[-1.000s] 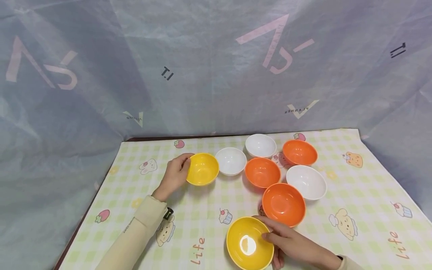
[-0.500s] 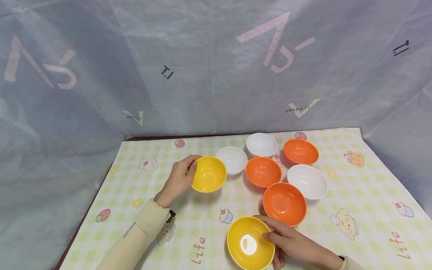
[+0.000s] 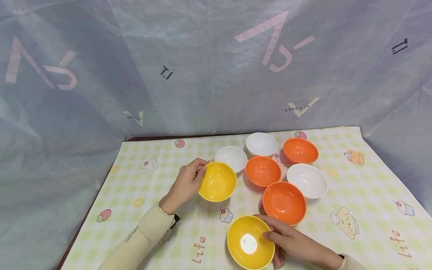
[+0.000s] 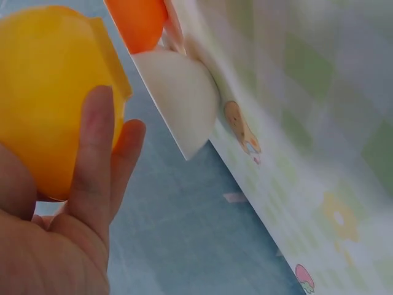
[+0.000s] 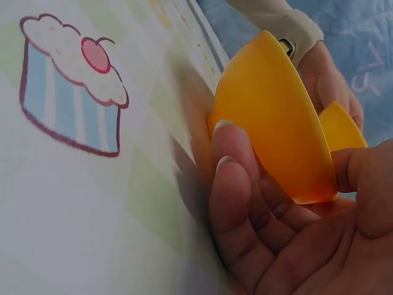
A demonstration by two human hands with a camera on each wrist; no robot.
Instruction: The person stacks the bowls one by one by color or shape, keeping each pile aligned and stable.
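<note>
My left hand [image 3: 187,182] grips a yellow bowl [image 3: 218,183] by its left rim, thumb at the rim and fingers under the outside. The left wrist view shows that bowl [image 4: 49,92] lifted off the cloth. Nearer the front edge, my right hand [image 3: 290,240] holds a second yellow bowl [image 3: 250,242] by its right side, thumb over the rim. In the right wrist view, fingers curl beneath this bowl [image 5: 270,123], which sits at or just above the cloth; I cannot tell which. Both bowls face up with nothing in them.
Behind and right of my hands stand white bowls [image 3: 231,159] [image 3: 261,144] [image 3: 307,181] and orange bowls [image 3: 263,171] [image 3: 300,150] [image 3: 284,203], close together. The nearest orange bowl is just beyond my right hand. A checked cloth [image 3: 128,195] covers the table; a grey-blue curtain [image 3: 202,75] hangs behind.
My left hand has carried its yellow bowl rightward and toward me, from beside the left white bowl to in front of it. The right hand and its bowl have hardly moved.
</note>
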